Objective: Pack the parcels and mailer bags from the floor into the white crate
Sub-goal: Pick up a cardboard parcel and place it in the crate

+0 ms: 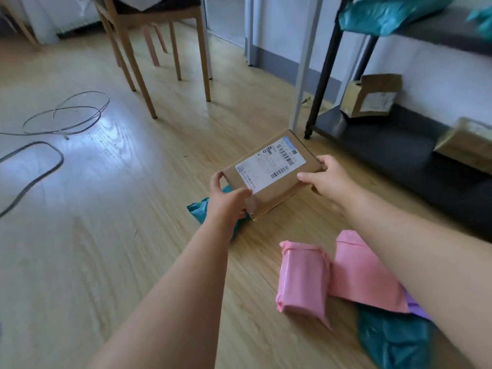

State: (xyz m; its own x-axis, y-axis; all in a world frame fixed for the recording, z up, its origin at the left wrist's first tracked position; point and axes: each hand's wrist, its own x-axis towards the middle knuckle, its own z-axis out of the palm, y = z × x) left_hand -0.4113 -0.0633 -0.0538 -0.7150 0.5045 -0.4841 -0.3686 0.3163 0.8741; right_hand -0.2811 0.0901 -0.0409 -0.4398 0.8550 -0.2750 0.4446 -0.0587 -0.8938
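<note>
Left hand [226, 202] and right hand [328, 179] grip cardboard parcel [271, 170] over teal mailer bag [197, 209]

Home room: wooden chair [149, 35], floorboards [106, 209]

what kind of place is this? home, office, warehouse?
Likely a home or small-office room used for parcels, not a warehouse: wood-look floor, wooden chair, dark shelf rack holding cardboard boxes, loose cables.

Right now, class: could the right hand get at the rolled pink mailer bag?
Likely not yet: the right hand grips the cardboard parcel with the left hand. The rolled pink mailer bag lies uncovered nearby, so only that grip hinders.
</note>
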